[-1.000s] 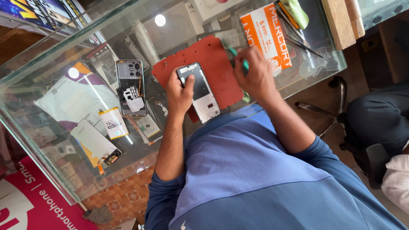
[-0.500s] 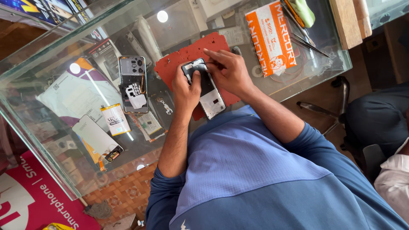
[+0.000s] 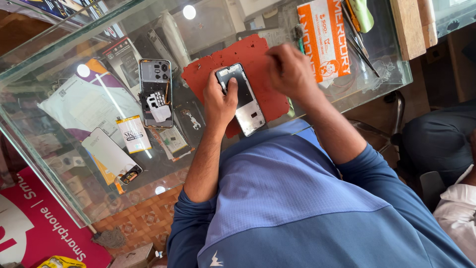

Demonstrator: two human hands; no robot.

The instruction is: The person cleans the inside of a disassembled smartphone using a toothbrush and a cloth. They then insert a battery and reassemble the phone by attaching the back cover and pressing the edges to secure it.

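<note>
A disassembled phone frame (image 3: 245, 101), silver-edged with a dark inner face, lies slanted on a red work mat (image 3: 263, 54) on the glass counter. My left hand (image 3: 218, 101) grips its left edge, thumb resting on the frame's upper part. My right hand (image 3: 290, 72) hovers just right of the frame's top, over the mat, fingers closed. A thin green tool (image 3: 300, 45) pokes out beyond its knuckles.
An opened phone back (image 3: 155, 92) with exposed parts lies left of the mat, with a yellow-white battery (image 3: 133, 134) and a display panel (image 3: 110, 156) below it. An orange packet (image 3: 322, 39), tweezers (image 3: 359, 44) and a wooden block (image 3: 409, 27) sit right. Another person's clothing (image 3: 456, 208) shows at far right.
My right hand came from the mat's right side onto the phone frame, then lifted off to just right of its top. My left hand has kept hold of the frame.
</note>
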